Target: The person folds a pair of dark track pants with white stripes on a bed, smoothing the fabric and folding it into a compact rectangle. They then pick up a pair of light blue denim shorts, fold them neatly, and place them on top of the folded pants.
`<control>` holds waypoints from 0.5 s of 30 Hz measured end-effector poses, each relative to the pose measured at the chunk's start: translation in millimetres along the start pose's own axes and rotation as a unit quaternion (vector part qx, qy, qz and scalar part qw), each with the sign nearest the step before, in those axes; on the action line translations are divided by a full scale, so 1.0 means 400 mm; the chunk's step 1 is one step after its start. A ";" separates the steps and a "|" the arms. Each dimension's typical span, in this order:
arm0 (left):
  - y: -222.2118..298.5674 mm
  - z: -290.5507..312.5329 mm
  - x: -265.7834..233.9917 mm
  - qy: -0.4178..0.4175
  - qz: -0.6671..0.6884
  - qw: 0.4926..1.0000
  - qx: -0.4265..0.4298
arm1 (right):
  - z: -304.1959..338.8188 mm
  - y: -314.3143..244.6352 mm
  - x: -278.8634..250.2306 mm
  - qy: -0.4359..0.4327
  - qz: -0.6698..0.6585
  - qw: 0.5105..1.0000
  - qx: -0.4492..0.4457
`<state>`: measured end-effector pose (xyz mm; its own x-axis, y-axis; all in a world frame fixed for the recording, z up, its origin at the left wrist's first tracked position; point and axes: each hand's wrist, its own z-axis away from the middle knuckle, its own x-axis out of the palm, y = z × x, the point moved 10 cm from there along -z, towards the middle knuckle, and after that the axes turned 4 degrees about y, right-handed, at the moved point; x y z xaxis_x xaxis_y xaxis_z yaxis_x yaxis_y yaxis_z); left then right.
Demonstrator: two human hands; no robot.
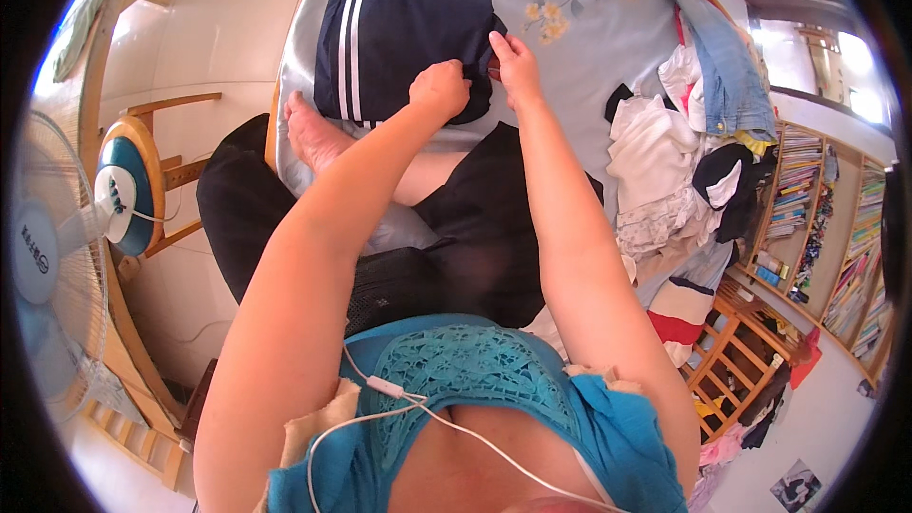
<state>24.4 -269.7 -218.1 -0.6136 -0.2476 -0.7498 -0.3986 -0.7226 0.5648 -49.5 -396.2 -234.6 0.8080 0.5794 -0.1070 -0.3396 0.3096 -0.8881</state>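
A dark navy garment with white stripes [408,33] lies folded into a rough rectangle on the pale satiny bed cover [589,66]. Two white stripes run down its left side. My left hand [440,91] is closed, with its fingers curled on the garment's near right edge. Just to the right, my right hand [515,68] pinches the garment's right edge, thumb pointing away from me. Cloth bunches darkly between the two hands, and what the fingertips grip is partly hidden. My bare foot [313,133] rests by the garment's near left corner.
A heap of clothes [655,152], with blue jeans [727,66] at its far end, covers the bed's right side. Beyond it stand a bookshelf [798,190] and a slatted wooden crib-like frame [736,361]. On the left are a fan [47,247] and a wooden chair [180,171].
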 end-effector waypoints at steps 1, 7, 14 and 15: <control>-0.001 0.006 -0.009 0.008 0.031 0.999 0.011 | -0.011 -0.010 -0.007 0.013 0.009 0.999 -0.039; 0.059 0.078 -0.096 0.094 0.090 0.983 0.130 | -0.018 -0.012 0.023 0.006 0.014 0.997 -0.077; 0.103 0.122 -0.110 0.135 0.042 0.964 0.226 | -0.039 0.031 0.135 -0.091 -0.167 0.980 0.051; 0.103 0.129 -0.110 0.144 0.041 0.961 0.234 | -0.047 0.043 0.145 -0.106 -0.215 0.968 0.067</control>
<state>-0.1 -255.4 -143.9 -0.4690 -0.5071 -0.7231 -0.6612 -0.3412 0.6681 0.6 -371.7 -264.5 0.7765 0.5118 0.3674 -0.0642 0.6444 -0.7620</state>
